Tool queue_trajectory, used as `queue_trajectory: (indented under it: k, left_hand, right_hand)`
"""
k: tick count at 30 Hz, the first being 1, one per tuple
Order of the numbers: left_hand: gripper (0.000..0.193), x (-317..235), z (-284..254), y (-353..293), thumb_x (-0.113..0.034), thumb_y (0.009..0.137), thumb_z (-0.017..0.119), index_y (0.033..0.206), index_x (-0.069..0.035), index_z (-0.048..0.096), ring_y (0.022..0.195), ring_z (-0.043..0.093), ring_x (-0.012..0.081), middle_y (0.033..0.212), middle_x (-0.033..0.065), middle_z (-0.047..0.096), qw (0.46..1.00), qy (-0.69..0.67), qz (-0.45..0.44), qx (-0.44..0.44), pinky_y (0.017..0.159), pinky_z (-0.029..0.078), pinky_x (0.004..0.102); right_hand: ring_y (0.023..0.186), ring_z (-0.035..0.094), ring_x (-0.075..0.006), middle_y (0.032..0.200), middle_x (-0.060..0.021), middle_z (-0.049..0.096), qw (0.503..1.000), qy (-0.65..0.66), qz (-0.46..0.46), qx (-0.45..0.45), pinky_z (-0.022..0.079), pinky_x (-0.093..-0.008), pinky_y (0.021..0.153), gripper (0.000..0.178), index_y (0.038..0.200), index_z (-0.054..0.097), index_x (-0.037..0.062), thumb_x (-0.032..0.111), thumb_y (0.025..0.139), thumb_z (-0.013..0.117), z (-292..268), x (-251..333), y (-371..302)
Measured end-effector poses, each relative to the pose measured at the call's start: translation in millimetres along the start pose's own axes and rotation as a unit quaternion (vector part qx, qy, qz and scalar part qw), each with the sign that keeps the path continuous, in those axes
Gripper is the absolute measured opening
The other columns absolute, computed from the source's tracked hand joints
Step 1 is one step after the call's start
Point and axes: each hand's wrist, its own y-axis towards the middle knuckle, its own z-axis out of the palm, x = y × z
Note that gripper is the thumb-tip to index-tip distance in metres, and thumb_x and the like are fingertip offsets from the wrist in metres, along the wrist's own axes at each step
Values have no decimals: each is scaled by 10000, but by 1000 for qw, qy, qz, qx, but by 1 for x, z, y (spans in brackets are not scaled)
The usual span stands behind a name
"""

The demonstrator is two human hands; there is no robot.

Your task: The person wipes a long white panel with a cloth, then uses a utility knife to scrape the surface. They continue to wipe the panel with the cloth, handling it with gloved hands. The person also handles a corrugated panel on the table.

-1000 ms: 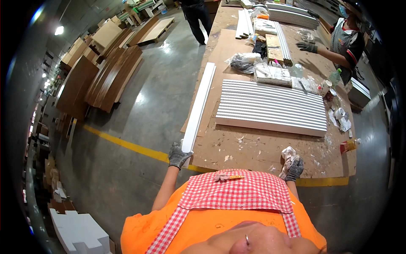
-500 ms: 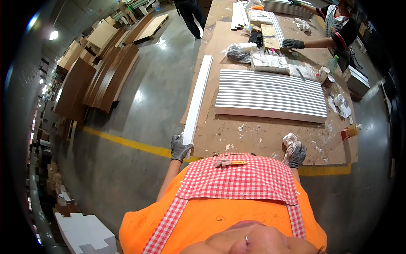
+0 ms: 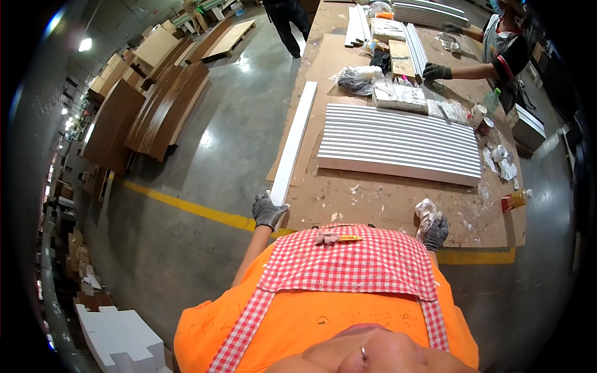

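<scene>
Red-and-white checked cloth: one apron (image 3: 348,267), worn over my orange shirt (image 3: 298,314). Grey knit gloves, one pair, on both hands. Item, my right hand (image 3: 437,232): fingers closed on a crumpled white rag (image 3: 425,209), by the near edge of the table (image 3: 379,208). Item, my left hand (image 3: 269,212): fingers curled about the near end of a white strip (image 3: 295,140); how tightly they press I cannot tell. The strip is long and straight, running away from me along the table's left edge. Item, one red-and-yellow bottle (image 3: 515,199), near the right edge. Item, one row of white-faced strips (image 3: 398,143), laid side by side, crosswise, well apart from my strip. Crumpled white wipes (image 3: 507,169), to their right. Beyond: white-smeared blocks (image 3: 400,95), a plastic bag (image 3: 359,80) of dark contents, a green bottle (image 3: 491,99). Farther, one co-worker's gloved hand (image 3: 437,71), beside a narrow bundle of white strips (image 3: 415,50).
</scene>
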Motion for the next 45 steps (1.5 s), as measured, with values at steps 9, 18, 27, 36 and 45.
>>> queue_trajectory:
  k: [9, 18, 27, 36, 45]
  left_hand:
    - [473, -11, 14, 14, -281, 627, 727, 1006, -24, 610, 987, 591, 353, 1022, 225, 608, 999, -21, -42, 23, 872, 489, 398]
    - [859, -20, 19, 16, -468, 569, 785, 1255, -58, 473, 1030, 540, 325, 1146, 160, 527, 991, 126, -50, -22, 881, 451, 431]
    - [585, -117, 54, 44, -221, 782, 666, 1294, -11, 474, 1012, 559, 293, 1127, 188, 554, 935, -334, 113, 19, 908, 446, 372]
    - [495, -169, 73, 57, -23, 817, 532, 1304, 11, 451, 950, 539, 140, 1144, 79, 581, 859, -503, -67, 63, 777, 453, 253]
    - [263, -157, 87, 71, -84, 820, 567, 1078, -83, 616, 613, 494, 87, 753, -20, 554, 867, -491, 0, 89, 520, 423, 240]
  right_hand:
    - [632, 551, -282, 747, -174, 609, 999, 29, -15, 8, 449, -347, 608, 302, 831, 591, 9, 269, 937, 481, 2, -24, 3]
    - [860, 579, -198, 979, -142, 633, 994, -21, -72, -77, 465, -331, 772, 245, 1004, 634, 21, 234, 913, 557, -34, -35, 62]
    - [951, 606, -259, 1010, -156, 649, 993, -23, -53, 98, 467, -361, 826, 300, 1016, 650, 35, 249, 901, 474, -95, -130, 249]
    - [987, 589, -358, 1069, -194, 620, 885, -383, -209, 164, 474, -420, 840, 293, 1074, 622, 66, 236, 850, 537, -49, -130, 294]
    - [852, 584, -332, 907, -154, 621, 877, -357, -306, 99, 462, -430, 750, 225, 930, 634, 85, 165, 864, 434, -46, -125, 273]
